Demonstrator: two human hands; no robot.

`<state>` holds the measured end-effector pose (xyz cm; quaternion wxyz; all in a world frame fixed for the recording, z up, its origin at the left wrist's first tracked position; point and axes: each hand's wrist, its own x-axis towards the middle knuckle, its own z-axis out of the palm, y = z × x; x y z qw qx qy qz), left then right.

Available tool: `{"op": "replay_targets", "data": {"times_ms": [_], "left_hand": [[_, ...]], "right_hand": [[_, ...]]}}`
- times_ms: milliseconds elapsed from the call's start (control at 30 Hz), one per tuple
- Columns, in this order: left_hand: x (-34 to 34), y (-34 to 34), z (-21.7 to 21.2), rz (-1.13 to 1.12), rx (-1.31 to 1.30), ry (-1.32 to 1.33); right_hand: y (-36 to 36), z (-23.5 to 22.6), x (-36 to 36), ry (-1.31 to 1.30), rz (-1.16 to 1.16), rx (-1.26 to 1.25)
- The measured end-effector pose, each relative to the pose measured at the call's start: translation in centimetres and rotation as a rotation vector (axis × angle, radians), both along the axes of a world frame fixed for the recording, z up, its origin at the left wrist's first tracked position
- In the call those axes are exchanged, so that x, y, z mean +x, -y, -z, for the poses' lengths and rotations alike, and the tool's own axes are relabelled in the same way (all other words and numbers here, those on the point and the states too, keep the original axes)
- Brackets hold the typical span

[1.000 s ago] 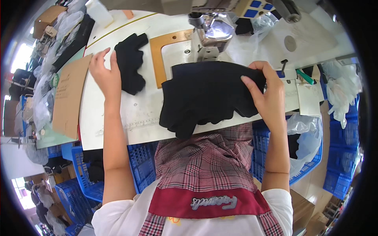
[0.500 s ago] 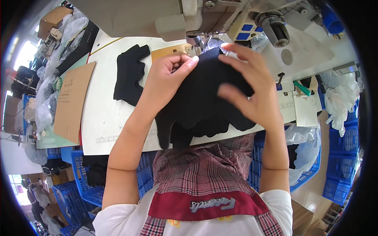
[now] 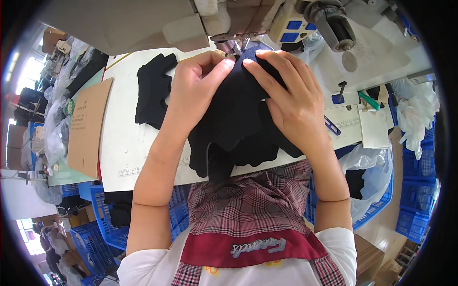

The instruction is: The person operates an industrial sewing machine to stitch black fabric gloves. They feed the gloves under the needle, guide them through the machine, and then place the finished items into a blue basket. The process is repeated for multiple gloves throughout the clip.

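A black knit fabric piece (image 3: 234,114) lies under the sewing machine's needle area (image 3: 244,44) and drapes toward me over the table's front edge. My left hand (image 3: 198,86) pinches its upper left edge between thumb and fingers, close to the presser foot. On the upper right part rests my right hand (image 3: 293,90), its fingers bent and drawn together on the cloth, the thumb partly hidden beside a fold. A second black fabric piece (image 3: 153,90) with a wavy edge lies flat to the left of my left forearm.
The sewing machine head (image 3: 129,24) spans the top. A cardboard sheet (image 3: 89,126) lies at the left. To the right are a purple-handled cutter (image 3: 332,125), a green tool (image 3: 369,100) and a white pad (image 3: 374,128). Blue crates (image 3: 107,224) stand below the table.
My right hand has come down onto the cloth and closed its fingers there, gathering the right side inward. My left hand keeps its pinch, slightly farther left. The cutter has come into sight.
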<state>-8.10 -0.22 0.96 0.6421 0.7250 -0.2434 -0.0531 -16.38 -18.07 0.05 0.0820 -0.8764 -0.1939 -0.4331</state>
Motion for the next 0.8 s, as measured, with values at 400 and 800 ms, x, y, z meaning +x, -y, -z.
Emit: {"op": "replay_targets", "data": {"times_ms": [400, 800], "left_hand": [[1.0, -0.7, -0.9, 0.023, 0.127, 0.013], [0.8, -3.4, -1.8, 0.242, 0.191, -0.123]], "right_hand": [[-0.8, 0.6, 0.4, 0.08, 0.045, -0.015], [-1.0, 1.1, -0.1, 0.092, -0.002, 0.001]]}}
